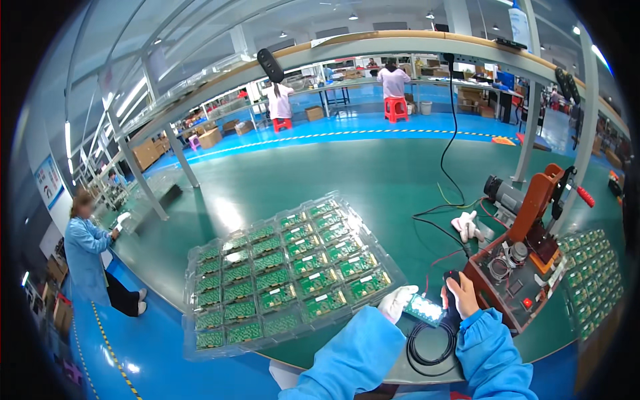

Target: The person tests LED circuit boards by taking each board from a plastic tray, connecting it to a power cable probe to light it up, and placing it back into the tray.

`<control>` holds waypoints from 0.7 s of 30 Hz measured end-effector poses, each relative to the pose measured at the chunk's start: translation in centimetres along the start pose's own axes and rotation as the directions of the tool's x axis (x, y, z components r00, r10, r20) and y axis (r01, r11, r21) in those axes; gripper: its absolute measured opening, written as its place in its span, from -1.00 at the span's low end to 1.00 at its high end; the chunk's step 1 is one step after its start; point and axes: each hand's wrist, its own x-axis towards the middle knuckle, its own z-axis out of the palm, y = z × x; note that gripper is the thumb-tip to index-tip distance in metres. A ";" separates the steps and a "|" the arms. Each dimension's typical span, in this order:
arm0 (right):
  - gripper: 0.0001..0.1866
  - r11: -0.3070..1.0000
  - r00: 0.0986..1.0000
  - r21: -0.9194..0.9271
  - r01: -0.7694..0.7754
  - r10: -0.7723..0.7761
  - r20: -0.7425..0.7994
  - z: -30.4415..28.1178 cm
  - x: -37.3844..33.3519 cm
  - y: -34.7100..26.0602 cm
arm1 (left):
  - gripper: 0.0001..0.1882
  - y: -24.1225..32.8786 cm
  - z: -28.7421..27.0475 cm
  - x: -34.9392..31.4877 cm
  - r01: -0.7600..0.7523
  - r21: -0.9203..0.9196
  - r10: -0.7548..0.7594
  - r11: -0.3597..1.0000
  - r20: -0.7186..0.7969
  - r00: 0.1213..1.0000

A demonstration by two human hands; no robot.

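My left hand [397, 303], in a white glove, grips a green circuit board [415, 307] by its left edge. A bright white glare covers much of the board's face. My bare right hand [465, 295] is wrapped around a black handheld device [452, 275], perhaps a scanner, held upright beside the board's right side. Just below both hands lies a coiled black cable [409, 348]. To the left, a clear plastic tray [393, 263] holds rows of green circuit boards [310, 265], several with white labels.
An orange lever-handled machine with a motor [507, 193] and open wiring box [481, 267] stands at right, beside more boards [593, 280]. A white glove [468, 227] and black cord [456, 127] lie near it. A person in blue [87, 247] stands at left.
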 end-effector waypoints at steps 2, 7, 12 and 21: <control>-0.80 0.996 0.998 0.071 -0.055 0.056 -0.020 -0.3 0.0 0.9 | -0.60 -0.7 0.3 0.7 -0.078 0.056 0.081 0.995 -0.048 0.996; -0.78 0.940 0.981 0.301 -0.164 0.188 -0.055 -0.9 1.1 1.7 | -0.60 -1.7 0.0 1.9 -0.047 -0.040 0.047 0.998 -0.001 0.999; -0.68 0.920 0.979 0.379 -0.095 0.155 -0.130 -1.5 1.3 2.2 | -0.58 -0.5 -0.2 1.6 -0.069 0.077 0.068 0.995 0.007 0.998; -0.62 0.940 0.972 0.265 -0.216 0.232 -0.033 -0.9 1.0 0.2 | -0.54 -0.7 -0.6 1.1 -0.063 0.057 0.059 0.996 0.070 0.996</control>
